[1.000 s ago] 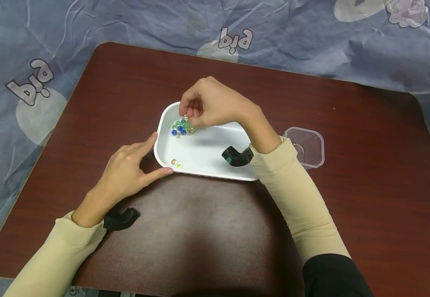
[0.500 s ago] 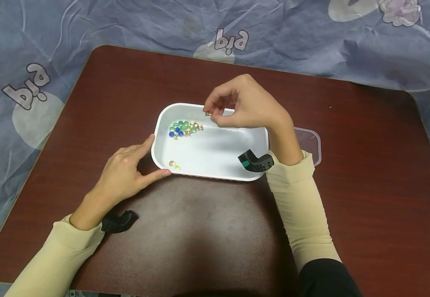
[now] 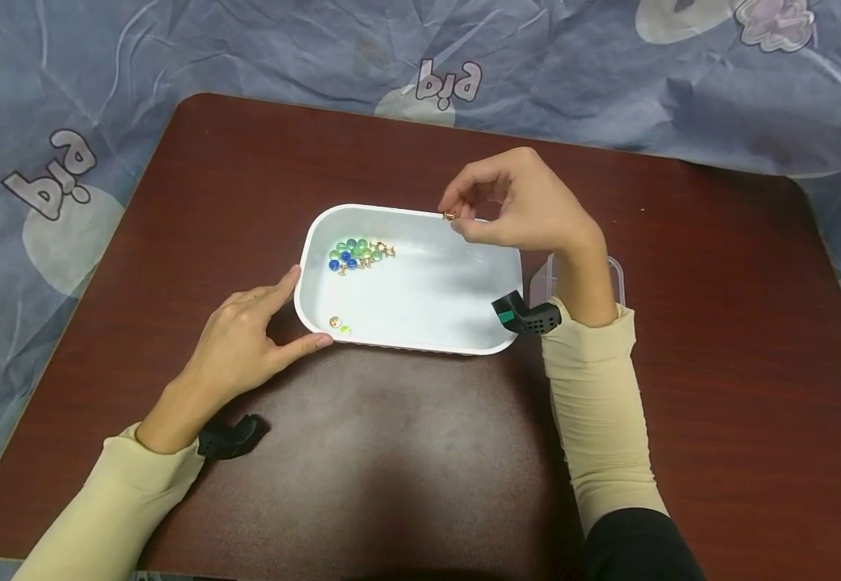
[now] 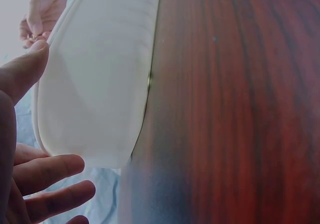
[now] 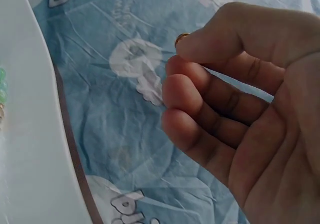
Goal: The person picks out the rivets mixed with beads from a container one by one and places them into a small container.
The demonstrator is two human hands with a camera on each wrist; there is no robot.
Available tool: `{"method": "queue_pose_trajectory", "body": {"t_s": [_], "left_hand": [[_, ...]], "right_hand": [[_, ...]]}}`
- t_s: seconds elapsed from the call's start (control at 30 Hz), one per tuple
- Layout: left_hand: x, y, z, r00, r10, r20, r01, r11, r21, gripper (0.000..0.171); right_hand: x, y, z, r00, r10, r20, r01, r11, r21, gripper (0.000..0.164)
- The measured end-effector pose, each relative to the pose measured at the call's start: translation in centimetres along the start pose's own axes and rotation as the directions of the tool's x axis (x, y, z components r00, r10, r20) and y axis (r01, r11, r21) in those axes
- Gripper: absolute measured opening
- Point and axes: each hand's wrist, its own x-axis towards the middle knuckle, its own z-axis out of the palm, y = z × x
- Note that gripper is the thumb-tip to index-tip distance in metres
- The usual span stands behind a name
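Observation:
Between the thumb and forefinger of my right hand (image 3: pixel 533 202) is a small gold spool-shaped stud (image 3: pixel 449 215), held over the far rim of the white tray (image 3: pixel 420 303). In the right wrist view only a gold edge of the stud (image 5: pixel 181 38) shows past the thumb; the other fingers curl loosely below. My left hand (image 3: pixel 235 335) rests at the tray's left end, thumb at the near rim and fingers extended along the side. Blue and green glass marbles (image 3: pixel 345 257) lie mixed with several gold studs (image 3: pixel 390 251) at the tray's far left.
Two small round pieces, one gold-toned (image 3: pixel 335 322) and one yellow-green (image 3: pixel 345 330), lie in the tray's near-left corner. A clear plastic box (image 3: pixel 541 284) stands right of the tray, partly hidden by my right wrist. The brown table (image 3: pixel 740 323) meets a blue printed cloth (image 3: pixel 573 73) behind.
My right hand has lifted a gold stud from the marble cluster and carried it rightward to the tray's far rim. The left hand has stayed at the tray's left end.

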Motion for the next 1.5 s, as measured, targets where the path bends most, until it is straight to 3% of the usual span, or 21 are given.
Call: {"method": "queue_pose_trajectory", "body": {"t_s": [0.23,0.6,0.83,1.07,1.5], "left_hand": [[0.0,0.0,0.1,1.000,0.006,-0.001,-0.006,1.000,-0.007,0.098],[0.0,0.1,0.0,1.000,-0.003,0.003,0.003,1.000,-0.006,0.097],[0.0,0.0,0.1,1.000,0.003,0.003,-0.003,1.000,0.005,0.088],[0.0,0.0,0.0,1.000,0.003,-0.006,-0.003,1.000,-0.003,0.095],[0.0,0.2,-0.1,1.000,0.000,-0.001,0.000,1.000,0.002,0.096]], "right_hand": [[-1.3,0.3,-1.7,0.997,0.009,-0.073,-0.010,1.000,-0.006,0.011],[-2.9,0.5,-3.1,0.986,0.098,-0.137,-0.108,0.991,-0.072,0.011],[-4.0,0.8,-4.0,0.973,0.142,-0.182,-0.146,0.989,-0.005,0.011],[-5.2,1.2,-5.4,0.971,0.108,-0.214,-0.094,0.993,0.074,0.012],[-7.5,1.7,-7.6,0.957,0.161,-0.242,-0.172,0.985,-0.028,0.014]]}}
